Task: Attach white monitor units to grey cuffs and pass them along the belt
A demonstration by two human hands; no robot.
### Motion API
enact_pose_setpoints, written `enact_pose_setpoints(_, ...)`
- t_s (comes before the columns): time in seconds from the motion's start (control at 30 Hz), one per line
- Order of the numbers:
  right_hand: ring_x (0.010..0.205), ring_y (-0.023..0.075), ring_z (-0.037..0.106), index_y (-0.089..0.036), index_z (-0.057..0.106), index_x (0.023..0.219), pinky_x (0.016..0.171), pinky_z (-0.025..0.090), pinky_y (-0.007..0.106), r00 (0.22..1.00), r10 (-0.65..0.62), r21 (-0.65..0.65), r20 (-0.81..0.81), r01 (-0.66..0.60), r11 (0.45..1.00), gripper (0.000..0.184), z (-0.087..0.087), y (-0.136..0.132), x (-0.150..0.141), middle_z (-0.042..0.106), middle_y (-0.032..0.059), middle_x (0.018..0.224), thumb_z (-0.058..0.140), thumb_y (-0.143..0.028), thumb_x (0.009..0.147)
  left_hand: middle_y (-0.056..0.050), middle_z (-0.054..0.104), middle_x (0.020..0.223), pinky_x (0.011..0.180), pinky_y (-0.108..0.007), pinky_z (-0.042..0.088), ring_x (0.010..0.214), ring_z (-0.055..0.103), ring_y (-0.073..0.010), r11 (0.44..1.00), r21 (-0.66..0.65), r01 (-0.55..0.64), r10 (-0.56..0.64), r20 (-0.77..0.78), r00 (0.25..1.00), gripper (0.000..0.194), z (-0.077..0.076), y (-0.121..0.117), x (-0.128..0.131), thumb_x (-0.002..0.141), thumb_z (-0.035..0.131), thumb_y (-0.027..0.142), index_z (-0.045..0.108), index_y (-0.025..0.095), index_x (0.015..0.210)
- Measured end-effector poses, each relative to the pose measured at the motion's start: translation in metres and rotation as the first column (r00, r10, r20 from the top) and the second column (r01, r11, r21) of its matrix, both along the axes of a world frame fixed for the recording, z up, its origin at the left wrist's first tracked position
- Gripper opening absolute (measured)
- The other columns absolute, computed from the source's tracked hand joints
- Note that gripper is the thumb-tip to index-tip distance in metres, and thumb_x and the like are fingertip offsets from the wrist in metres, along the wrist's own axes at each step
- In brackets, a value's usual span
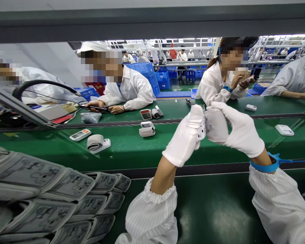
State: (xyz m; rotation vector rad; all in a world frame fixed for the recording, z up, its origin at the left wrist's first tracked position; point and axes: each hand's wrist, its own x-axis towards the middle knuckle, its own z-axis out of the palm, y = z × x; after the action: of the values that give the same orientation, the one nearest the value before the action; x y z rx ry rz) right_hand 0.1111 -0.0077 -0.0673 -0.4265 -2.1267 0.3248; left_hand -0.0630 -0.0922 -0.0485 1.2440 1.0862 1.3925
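Far left: grey fabric cuffs [53,193] stacked in overlapping rows, beside the green belt desk [40,149]. On the belt, a white monitor with rolled grey cuff [98,143]. Centre, above the belt: white-gloved left hand [185,135] and white-gloved right hand [237,130] pinch a cuffed white plastic monitor [217,124] between them. Far right: a loose white monitor [284,130].

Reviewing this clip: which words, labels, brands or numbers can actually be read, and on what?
Nothing can be read for certain.
Stacked grey cuffs: printed marks and diagrams, too blurred to read.
White monitor on the belt: display and orange patch, too small to read.
The white cuff unit between the left hand and right hand: no legible text.
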Motion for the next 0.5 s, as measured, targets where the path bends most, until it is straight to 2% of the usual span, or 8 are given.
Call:
enact_pose_setpoints(0.13, 0.138, 0.0364, 0.061, -0.03, 0.057, 0.152, 0.125, 0.049, 0.052, 1.0, -0.015, 0.001, -0.005, 0.015, 1.0, 0.083, 0.0, -0.003, 0.0, 0.063, 0.0008, 0.149, 0.087, -0.023, 0.076, 0.002, 0.042, 0.054, 0.042, -0.023, 0.027, 0.044, 0.035, -0.0085, 1.0, 0.019, -0.02, 0.02, -0.007, 1.0, 0.068, -0.003, -0.002, 0.0, 0.087, 0.052, 0.087, 0.047, 0.021, 0.072)
enact_pose_setpoints(0.33, 0.133, 0.0341, 0.065, -0.017, 0.061, 0.147, 0.118, 0.055, 0.05, 0.999, -0.042, 0.069, 0.013, 0.041, 0.997, 0.071, -0.004, -0.003, -0.007, 0.066, 0.0084, 0.145, 0.083, -0.025, 0.08, 0.001, 0.045, 0.063, 0.048, -0.024, 0.033, 0.051, 0.039, -0.0099, 0.991, 0.101, -0.089, 0.1, -0.118, 0.988, 0.063, -0.016, 0.008, 0.0, 0.093, 0.047, 0.082, 0.046, 0.021, 0.075)
enact_pose_setpoints(0.43, 0.13, 0.0308, 0.068, -0.021, 0.064, 0.144, 0.116, 0.056, 0.047, 0.993, -0.115, 0.13, -0.016, 0.116, 0.985, 0.059, -0.008, -0.007, -0.013, 0.067, 0.0077, 0.143, 0.076, -0.024, 0.086, 0.0, 0.055, 0.072, 0.058, -0.025, 0.044, 0.061, 0.052, -0.014, 0.988, 0.095, -0.121, 0.134, -0.15, 0.979, 0.052, -0.018, 0.009, -0.002, 0.093, 0.059, 0.073, 0.055, 0.021, 0.084)
enact_pose_setpoints(0.5, 0.131, 0.0296, 0.067, -0.022, 0.064, 0.143, 0.118, 0.054, 0.044, 0.988, -0.15, 0.158, -0.044, 0.155, 0.975, 0.054, -0.009, -0.01, -0.014, 0.067, 0.008, 0.144, 0.07, -0.023, 0.09, -0.005, 0.068, 0.092, 0.075, -0.031, 0.054, 0.084, 0.066, -0.0215, 0.991, 0.102, -0.091, 0.108, -0.178, 0.978, 0.046, -0.016, 0.005, -0.003, 0.086, 0.075, 0.062, 0.063, 0.022, 0.105)
